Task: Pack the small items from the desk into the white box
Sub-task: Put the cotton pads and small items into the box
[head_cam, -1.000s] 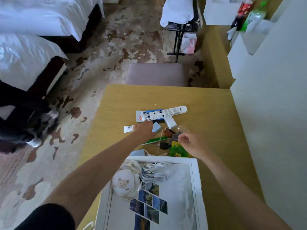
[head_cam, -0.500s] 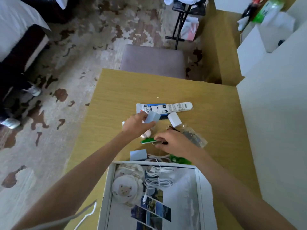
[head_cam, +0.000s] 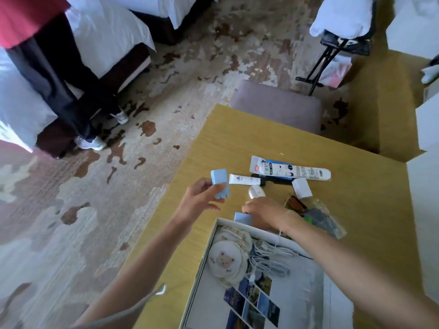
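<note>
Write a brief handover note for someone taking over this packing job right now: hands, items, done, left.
Left hand holds a blue charger above the desk.
Right hand lies by the far rim of the white box; its grasp is hidden.
Done: plush pads, cables and photo cards are in the box.
Left: large tube, small tube, white cube, clear bag.

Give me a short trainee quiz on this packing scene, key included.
1. True or false: the left hand holds a blue charger.
2. Which lies in the white box? A: cables; B: a mouse; C: a white cube.
3. Fill in: the long tube lies on the ____.
Key: 1 true; 2 A; 3 desk.
</note>
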Demonstrator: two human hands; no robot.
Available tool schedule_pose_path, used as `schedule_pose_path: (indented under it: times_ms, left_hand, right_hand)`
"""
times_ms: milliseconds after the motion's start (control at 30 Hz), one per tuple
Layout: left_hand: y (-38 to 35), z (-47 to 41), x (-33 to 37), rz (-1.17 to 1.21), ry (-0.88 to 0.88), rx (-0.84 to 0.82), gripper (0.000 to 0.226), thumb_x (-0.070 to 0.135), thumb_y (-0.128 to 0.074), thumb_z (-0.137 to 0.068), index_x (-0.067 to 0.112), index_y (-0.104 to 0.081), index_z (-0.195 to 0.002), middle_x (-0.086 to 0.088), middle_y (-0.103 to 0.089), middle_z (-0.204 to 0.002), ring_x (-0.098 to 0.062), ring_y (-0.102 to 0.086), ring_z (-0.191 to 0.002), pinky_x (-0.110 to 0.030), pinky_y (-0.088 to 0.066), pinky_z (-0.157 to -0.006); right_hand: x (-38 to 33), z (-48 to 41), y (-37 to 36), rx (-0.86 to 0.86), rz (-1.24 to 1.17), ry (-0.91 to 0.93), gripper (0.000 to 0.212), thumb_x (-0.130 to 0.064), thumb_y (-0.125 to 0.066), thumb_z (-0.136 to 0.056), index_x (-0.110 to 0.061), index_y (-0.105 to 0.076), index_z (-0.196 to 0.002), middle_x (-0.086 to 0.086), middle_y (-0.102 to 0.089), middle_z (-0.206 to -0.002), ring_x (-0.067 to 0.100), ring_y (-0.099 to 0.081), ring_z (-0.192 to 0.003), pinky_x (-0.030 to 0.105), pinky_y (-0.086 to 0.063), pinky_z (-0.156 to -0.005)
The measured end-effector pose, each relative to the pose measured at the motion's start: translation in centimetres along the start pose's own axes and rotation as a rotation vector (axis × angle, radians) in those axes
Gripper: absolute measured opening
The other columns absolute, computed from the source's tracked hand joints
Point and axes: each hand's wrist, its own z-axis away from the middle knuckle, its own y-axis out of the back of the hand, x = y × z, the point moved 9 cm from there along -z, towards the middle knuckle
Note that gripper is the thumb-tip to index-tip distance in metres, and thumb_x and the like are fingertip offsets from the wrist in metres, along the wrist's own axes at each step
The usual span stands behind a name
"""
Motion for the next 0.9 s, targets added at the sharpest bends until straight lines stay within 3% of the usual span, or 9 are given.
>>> schedule_pose_path:
  times_ms: [100, 200, 300, 400, 467, 600, 667, 767, 900]
  left_hand:
    - [-0.2, 2.4, 0.3, 0.101, 0.019, -0.013, 0.038, 0.032, -0.067, -0.081, 0.004, -0.062, -0.106, -0.005, -0.073, -0.088, -0.019, -0.071, -0.082, -0.025, -0.056, -0.061]
    - [-1.0, 5.2, 0.5, 0.205, 0.027, -0.063, 0.039, 0.026, -0.066, -0.083, 0.002, -0.06, -0.113, -0.013, -0.07, -0.1, -0.019, -0.068, -0.088, -0.024, -0.055, -0.064]
    - [-1.4, 8.3, 1.0, 0.221, 0.003, -0.084, 0.039, 0.027, -0.065, -0.082, 0.004, -0.06, -0.113, -0.016, -0.068, -0.111, -0.015, -0.063, -0.086, -0.024, -0.051, -0.065]
    - [-1.5, 11.7, 1.2, 0.264, -0.019, -0.1, 0.037, 0.024, -0.067, -0.082, 0.004, -0.059, -0.112, -0.016, -0.067, -0.106, -0.014, -0.059, -0.081, -0.023, -0.047, -0.062]
    - [-1.4, 13.7, 0.9, 0.295, -0.023, -0.105, 0.037, 0.021, -0.069, -0.08, 0.004, -0.06, -0.112, -0.011, -0.068, -0.099, -0.014, -0.061, -0.081, -0.023, -0.05, -0.063]
    - [-0.6, 15.9, 0.0, 0.311, -0.013, -0.11, 0.041, 0.014, -0.072, -0.074, 0.004, -0.062, -0.113, -0.009, -0.068, -0.098, -0.017, -0.066, -0.086, -0.023, -0.055, -0.069]
    - [-0.3, 16.3, 0.0, 0.262, -0.013, -0.151, 0.038, 0.013, -0.075, -0.073, 0.006, -0.065, -0.109, -0.01, -0.069, -0.104, -0.02, -0.067, -0.093, -0.025, -0.056, -0.073]
    - [-0.2, 16.3, 0.1, 0.124, -0.042, -0.206, 0.031, 0.017, -0.078, -0.073, 0.016, -0.071, -0.103, -0.005, -0.072, -0.103, -0.014, -0.068, -0.091, -0.021, -0.054, -0.072]
    - [0.6, 15.5, 0.3, -0.024, -0.089, -0.211, 0.035, 0.022, -0.078, -0.072, 0.017, -0.07, -0.106, -0.005, -0.072, -0.107, -0.014, -0.067, -0.094, -0.018, -0.052, -0.07]
  right_hand:
    - [1.1, 1.8, 1.9, 0.157, -0.238, -0.091, 0.035, -0.035, -0.06, -0.083, -0.022, -0.036, -0.062, 0.0, -0.047, -0.073, 0.023, -0.05, -0.069, 0.032, -0.029, -0.053]
    - [2.7, 6.3, 5.1, 0.465, -0.61, -0.21, 0.028, -0.045, -0.069, -0.07, -0.03, -0.047, -0.061, -0.008, -0.052, -0.065, 0.01, -0.048, -0.055, 0.03, -0.033, -0.049]
    - [2.2, 11.4, 6.8, 0.671, -0.976, -0.201, 0.013, -0.038, -0.072, -0.071, -0.034, -0.063, -0.08, -0.014, -0.067, -0.076, 0.001, -0.061, -0.067, 0.017, -0.045, -0.056]
    - [-0.1, 16.0, 7.9, 0.775, -1.264, -0.102, 0.023, -0.038, -0.068, -0.071, -0.026, -0.07, -0.09, -0.011, -0.073, -0.083, 0.004, -0.066, -0.075, 0.016, -0.048, -0.06]
    - [-1.8, 18.5, 8.0, 0.802, -1.356, -0.04, 0.029, -0.042, -0.063, -0.07, -0.023, -0.071, -0.091, -0.006, -0.072, -0.084, 0.007, -0.066, -0.075, 0.019, -0.049, -0.061]
    - [-4.2, 20.0, 5.8, 0.769, -1.649, 0.032, 0.031, -0.033, -0.065, -0.07, -0.015, -0.072, -0.094, 0.008, -0.073, -0.087, 0.034, -0.071, -0.086, 0.038, -0.056, -0.072]
    - [-5.6, 19.8, 3.5, 0.704, -1.803, -0.003, 0.029, -0.035, -0.069, -0.069, -0.022, -0.076, -0.094, 0.003, -0.072, -0.085, 0.029, -0.069, -0.087, 0.034, -0.055, -0.069]
    - [-7.5, 19.0, -0.2, 0.611, -1.795, -0.114, 0.04, -0.046, -0.076, -0.06, -0.028, -0.075, -0.096, 0.001, -0.071, -0.087, 0.02, -0.064, -0.088, 0.026, -0.051, -0.066]
    - [-9.2, 17.9, -4.1, 0.521, -1.764, -0.252, 0.059, -0.036, -0.085, -0.054, -0.021, -0.063, -0.107, 0.01, -0.068, -0.096, 0.023, -0.069, -0.084, 0.032, -0.054, -0.066]
